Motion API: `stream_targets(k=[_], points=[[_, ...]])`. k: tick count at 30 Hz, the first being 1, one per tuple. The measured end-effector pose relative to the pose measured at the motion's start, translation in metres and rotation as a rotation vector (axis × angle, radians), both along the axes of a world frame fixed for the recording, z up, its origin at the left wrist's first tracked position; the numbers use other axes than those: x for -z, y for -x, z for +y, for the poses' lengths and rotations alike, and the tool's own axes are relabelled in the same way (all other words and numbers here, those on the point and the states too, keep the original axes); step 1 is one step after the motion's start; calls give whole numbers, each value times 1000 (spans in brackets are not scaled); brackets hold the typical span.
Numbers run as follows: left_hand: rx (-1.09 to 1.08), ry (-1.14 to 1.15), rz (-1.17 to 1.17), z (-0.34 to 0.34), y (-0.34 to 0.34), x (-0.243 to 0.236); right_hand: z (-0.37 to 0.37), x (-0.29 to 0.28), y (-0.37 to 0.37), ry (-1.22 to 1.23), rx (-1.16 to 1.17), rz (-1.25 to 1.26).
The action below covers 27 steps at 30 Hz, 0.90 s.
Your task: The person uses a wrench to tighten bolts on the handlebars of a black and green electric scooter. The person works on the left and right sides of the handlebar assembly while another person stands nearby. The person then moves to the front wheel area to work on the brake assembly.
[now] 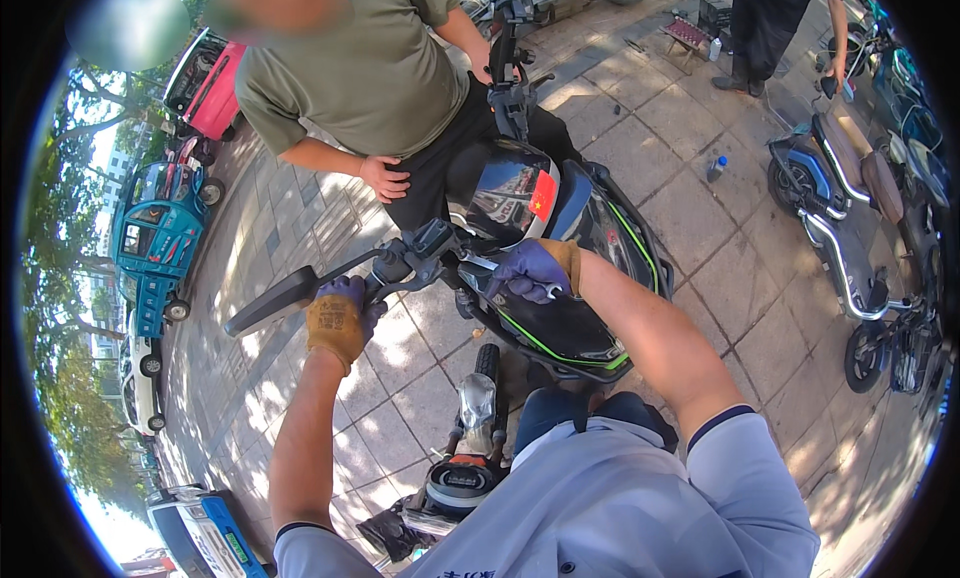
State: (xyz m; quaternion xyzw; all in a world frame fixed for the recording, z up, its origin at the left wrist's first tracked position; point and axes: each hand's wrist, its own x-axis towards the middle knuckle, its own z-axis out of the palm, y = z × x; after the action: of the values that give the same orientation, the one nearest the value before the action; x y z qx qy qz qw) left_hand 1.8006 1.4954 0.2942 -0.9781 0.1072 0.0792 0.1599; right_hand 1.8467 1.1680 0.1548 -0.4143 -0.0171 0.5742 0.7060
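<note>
A black scooter (560, 328) with bright green trim stands across in front of me, its handlebar (425, 248) toward the left. My left hand (343, 313), in a purple and tan work glove, is closed round the handlebar grip, just below the stem of the black mirror (272, 303). The grip itself is mostly hidden by the glove. My right hand (535, 271), gloved alike, is closed on a silver wrench (553, 294). One ring end sticks out below the fist, and the shank points toward the handlebar's centre.
A person in an olive shirt (350, 88) stands close on the scooter's far side. Another motorbike (470, 478) is by my legs. Parked scooters (850, 198) and a second person (775, 28) are at right. A blue-capped bottle (717, 168) stands on the paving; vehicles (165, 238) line the left.
</note>
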Motion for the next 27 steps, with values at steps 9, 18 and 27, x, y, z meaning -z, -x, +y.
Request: stream_targets(k=[9,18,27], points=[[99,-18,-48,3,-7,1,-1,18,18,94,21,-118],[151,111,-60,33,-3,24,-25,-26,88,809,-392,-1485],[162,-33,-24,40,-12,28,-101,-24,127,1082,-528,-1606]])
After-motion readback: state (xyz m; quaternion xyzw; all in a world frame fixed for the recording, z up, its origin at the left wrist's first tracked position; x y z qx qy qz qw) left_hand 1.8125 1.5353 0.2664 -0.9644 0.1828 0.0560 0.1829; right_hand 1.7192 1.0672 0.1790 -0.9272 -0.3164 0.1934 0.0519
